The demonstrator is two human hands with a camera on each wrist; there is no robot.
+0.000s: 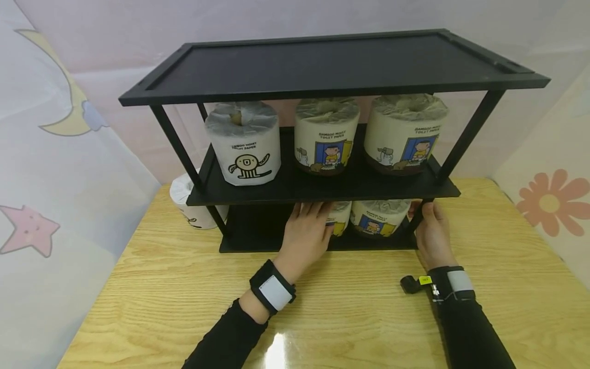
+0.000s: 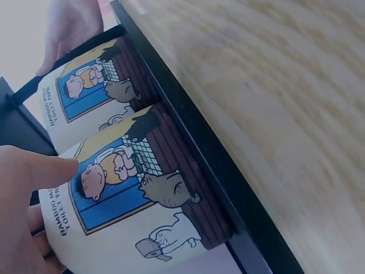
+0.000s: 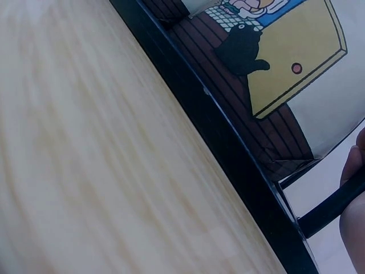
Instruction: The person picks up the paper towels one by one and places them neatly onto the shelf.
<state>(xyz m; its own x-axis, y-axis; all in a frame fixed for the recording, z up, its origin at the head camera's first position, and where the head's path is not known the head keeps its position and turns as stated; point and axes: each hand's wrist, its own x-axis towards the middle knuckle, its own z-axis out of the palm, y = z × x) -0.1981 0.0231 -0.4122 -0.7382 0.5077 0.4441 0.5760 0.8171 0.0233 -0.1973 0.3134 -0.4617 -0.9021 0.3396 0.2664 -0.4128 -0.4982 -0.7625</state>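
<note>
In the head view, my left hand (image 1: 304,230) reaches onto the lower shelf of a black rack (image 1: 322,196). It grips a toilet paper roll (image 2: 131,188), the thumb across its printed front and the other fingers round its left side. A second toilet paper roll (image 1: 375,218) stands beside that one, to its right. My right hand (image 1: 433,236) is at the rack's right front post (image 1: 416,218), with some fingers behind the post near the second roll's right side. Whether those fingers curl round the post or press the roll, I cannot tell.
Three wrapped rolls stand on the middle shelf: a white roll (image 1: 244,148) and two printed rolls, one central (image 1: 327,138) and one right (image 1: 403,136). Behind the rack's left side, another white roll (image 1: 198,210) stands on the wooden table (image 1: 161,297). The top panel (image 1: 332,61) overhangs both shelves.
</note>
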